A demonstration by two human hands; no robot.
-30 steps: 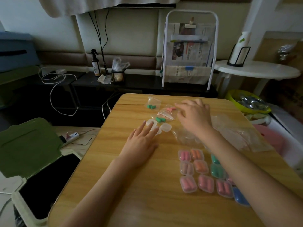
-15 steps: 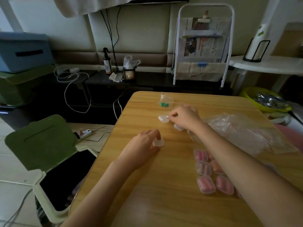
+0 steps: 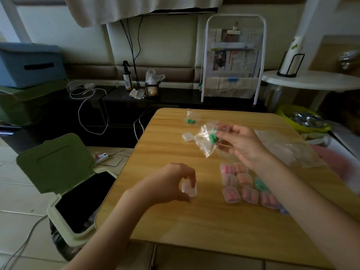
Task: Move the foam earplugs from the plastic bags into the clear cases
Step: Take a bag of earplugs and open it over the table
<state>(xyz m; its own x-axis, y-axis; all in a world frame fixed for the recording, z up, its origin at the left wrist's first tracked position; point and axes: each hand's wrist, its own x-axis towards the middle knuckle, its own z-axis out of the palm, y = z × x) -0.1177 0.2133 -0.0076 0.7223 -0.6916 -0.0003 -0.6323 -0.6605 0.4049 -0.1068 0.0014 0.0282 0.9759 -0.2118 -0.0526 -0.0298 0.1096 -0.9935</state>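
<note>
My right hand (image 3: 240, 144) pinches a small plastic bag (image 3: 205, 140) with green earplugs (image 3: 212, 137) inside, lifted above the wooden table (image 3: 175, 221). My left hand (image 3: 171, 184) holds an empty clear case (image 3: 189, 189) between fingers and thumb, low over the table. Another empty clear case (image 3: 187, 136) lies on the table beside the lifted bag. A second bag with green earplugs (image 3: 191, 118) lies near the far edge. Several filled cases (image 3: 241, 187) with pink, orange and green earplugs lie in rows under my right forearm.
A pile of empty plastic bags (image 3: 288, 151) lies at the table's right side. A green bin with its lid open (image 3: 64, 178) stands on the floor to the left of the table. Cables and a power strip (image 3: 101, 157) lie on the floor behind it.
My right hand has lifted a bag of green earplugs off the table. My left hand has drawn the clear case toward me. The view has swung left.
</note>
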